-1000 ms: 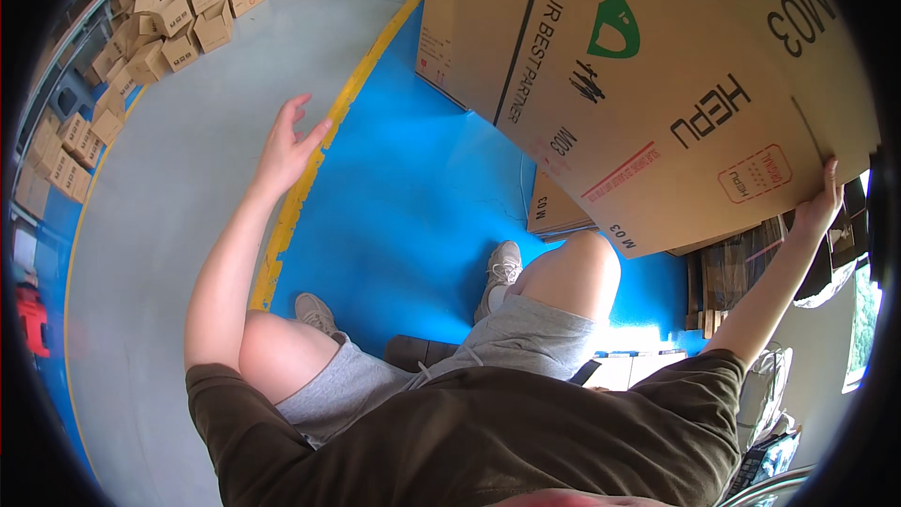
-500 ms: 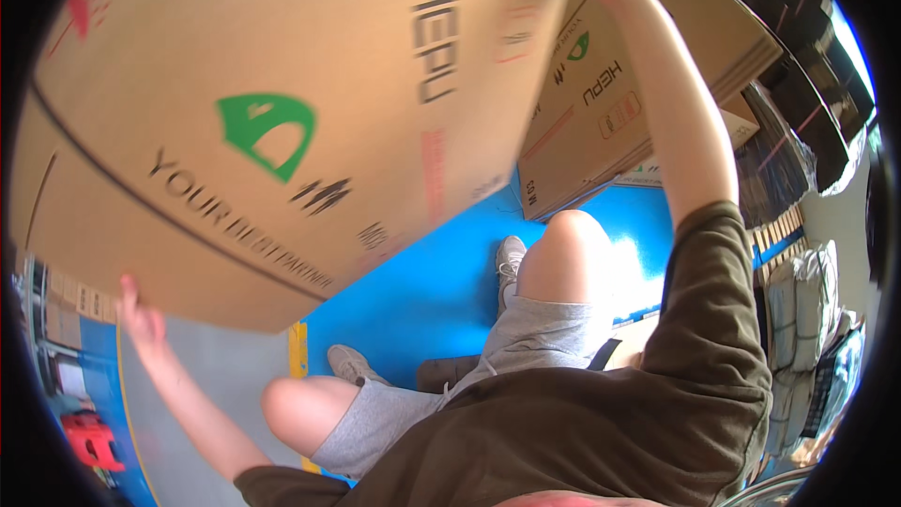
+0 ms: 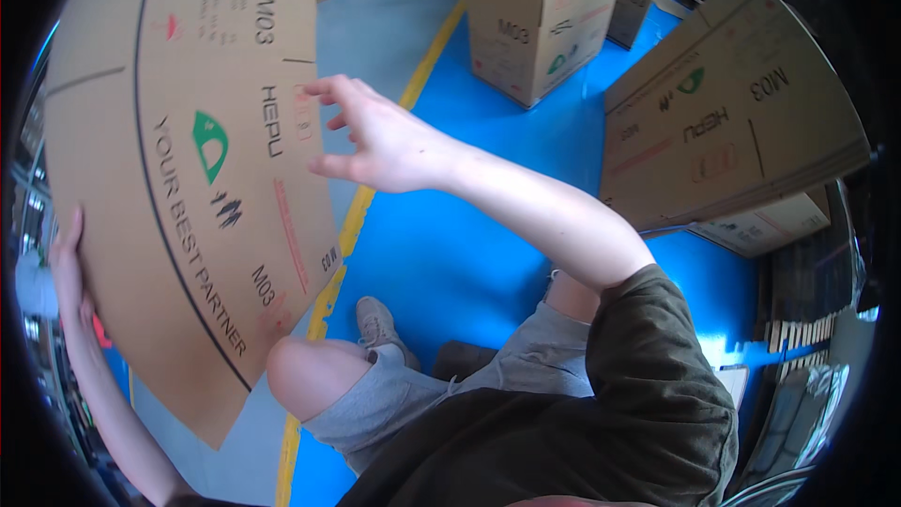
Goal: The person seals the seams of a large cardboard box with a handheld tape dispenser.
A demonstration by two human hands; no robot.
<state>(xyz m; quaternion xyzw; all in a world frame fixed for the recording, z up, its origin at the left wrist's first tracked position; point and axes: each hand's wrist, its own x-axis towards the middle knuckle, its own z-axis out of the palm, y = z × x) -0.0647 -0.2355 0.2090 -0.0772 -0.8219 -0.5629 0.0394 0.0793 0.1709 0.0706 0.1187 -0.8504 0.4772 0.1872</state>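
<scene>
A big flat brown cardboard sheet [image 3: 178,160], a box not yet opened up, with black and green print, fills the left side of the view; it is held up in the air and tilts over the person's left knee [image 3: 305,376]; the left hand [image 3: 68,268] is on its far left edge, fingers wrapped on the rim, so that grip is closed on the cardboard; the right hand [image 3: 375,136] is at the sheet's right edge with its fingers spread apart and loose; it looks close to the edge, but one cannot tell if the fingertips touch it; the person wears grey shorts [image 3: 450,394], a dark green shirt [image 3: 601,422] and a grey shoe [image 3: 378,327]; below is a bright blue floor [image 3: 469,244] with a yellow stripe [image 3: 361,207] beside a grey floor [image 3: 375,9]; an open brown cardboard box [image 3: 540,19] stands upright on the blue floor, well apart from the hands; a stack of flat brown cardboard sheets [image 3: 732,150] lies at the right.
</scene>
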